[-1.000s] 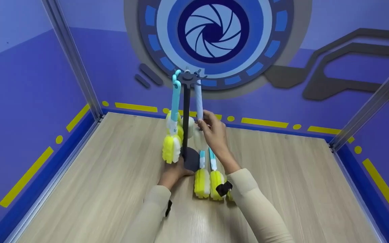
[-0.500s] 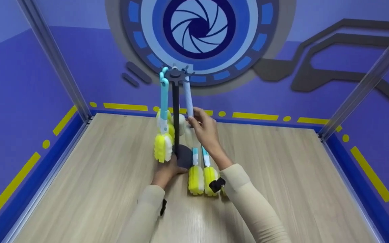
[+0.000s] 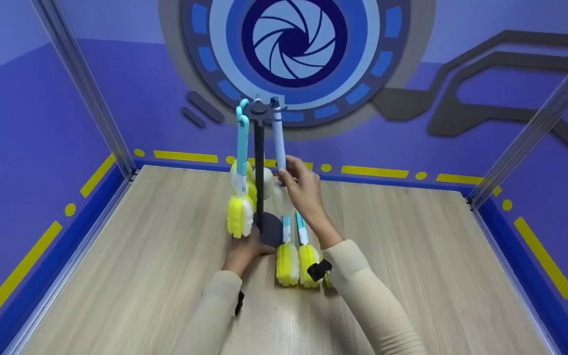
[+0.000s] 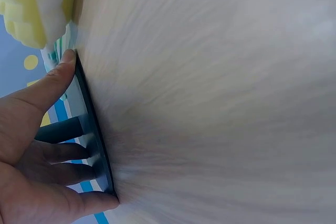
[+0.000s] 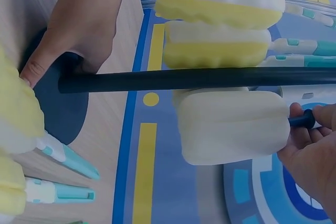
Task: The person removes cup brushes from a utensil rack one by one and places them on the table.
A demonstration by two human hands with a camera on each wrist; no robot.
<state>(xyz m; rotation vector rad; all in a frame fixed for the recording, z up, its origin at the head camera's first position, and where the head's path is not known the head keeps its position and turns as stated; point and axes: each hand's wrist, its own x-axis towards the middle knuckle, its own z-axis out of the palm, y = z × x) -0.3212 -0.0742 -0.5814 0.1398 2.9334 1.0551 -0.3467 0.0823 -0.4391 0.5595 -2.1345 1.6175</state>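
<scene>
A black rack (image 3: 260,162) with a round base (image 3: 270,230) and a hooked top stands on the table. My left hand (image 3: 245,249) holds the base down low; in the left wrist view its thumb and fingers span the base's edge. My right hand (image 3: 302,190) pinches a bottle brush by its pale blue handle (image 3: 279,140), near the lower end. That brush's off-white sponge head (image 5: 233,127) hangs below the hand, beside the pole. Its top end is at the rack's hooks; I cannot tell whether it is hooked. Yellow-and-white sponge brushes (image 3: 240,216) with turquoise handles hang on the rack's left side.
Several more yellow-and-white brushes (image 3: 287,264) lie on the wooden table (image 3: 402,276) to the right of the base, partly under my right forearm. Another pale sponge head (image 3: 266,183) hangs behind the pole. Blue printed walls (image 3: 363,143) enclose the table at the back and sides.
The head view has shifted. Over the last half second the right hand has raised the pale-handled brush slightly, so its top now stands higher at the hooks. My left hand stays on the base.
</scene>
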